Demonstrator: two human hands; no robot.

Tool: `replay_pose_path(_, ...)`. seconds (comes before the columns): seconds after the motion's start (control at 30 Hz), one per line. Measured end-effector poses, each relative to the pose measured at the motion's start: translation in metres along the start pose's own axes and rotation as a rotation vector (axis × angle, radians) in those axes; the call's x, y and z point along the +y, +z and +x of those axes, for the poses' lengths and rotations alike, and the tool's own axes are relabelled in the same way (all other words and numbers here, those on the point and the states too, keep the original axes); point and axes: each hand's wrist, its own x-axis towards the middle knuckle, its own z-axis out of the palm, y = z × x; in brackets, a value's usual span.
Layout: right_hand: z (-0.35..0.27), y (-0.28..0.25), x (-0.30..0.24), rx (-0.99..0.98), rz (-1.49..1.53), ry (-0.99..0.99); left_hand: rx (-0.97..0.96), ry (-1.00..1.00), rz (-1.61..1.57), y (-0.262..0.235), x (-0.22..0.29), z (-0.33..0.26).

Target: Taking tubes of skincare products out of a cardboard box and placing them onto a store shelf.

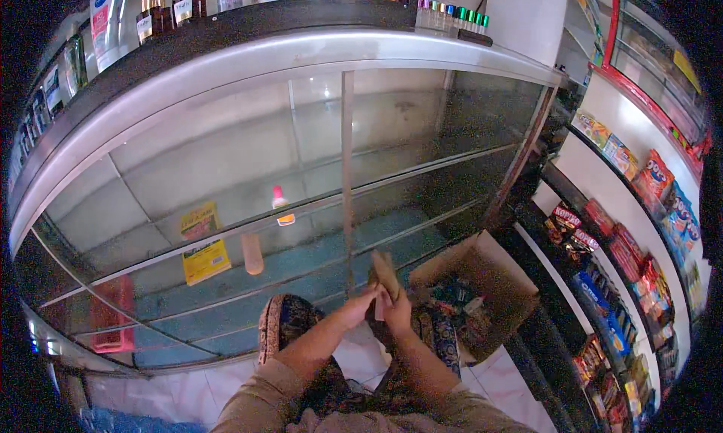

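My left hand [364, 303] and my right hand [398, 314] meet in front of my lap. Between them stands a tan flat piece [384, 270], perhaps folded cloth or cardboard; its kind is unclear. My right fingers wrap round its lower part, and my left fingers close on its near left edge. Something small and pinkish shows below, between the hands. An open cardboard box [506, 266] with small mixed packets sits right of my knees. Behind the hands is a glass display case [226, 132] holding a yellow packet [205, 262] and a white bottle with a pink cap [279, 201].
A peach-coloured oval item [252, 254] and a pink basket [113, 312] are also in the case. Its metal rim [301, 50] curves above, with bottles on top. Shelves of snack packets [576, 226] rise at right. White floor tiles [181, 395] lie below.
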Motion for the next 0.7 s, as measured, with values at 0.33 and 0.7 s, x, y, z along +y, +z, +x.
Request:
replay_pose_path(0.33,0.002,0.026,0.068,-0.095,-0.192,-0.004,0.173,0.091,0.494,0.006,-0.07,0.027)
replay_pose_path(0.7,0.012,-0.022,-0.007,0.225,0.551,0.334,0.485,0.19,0.213,0.009,0.006,0.011)
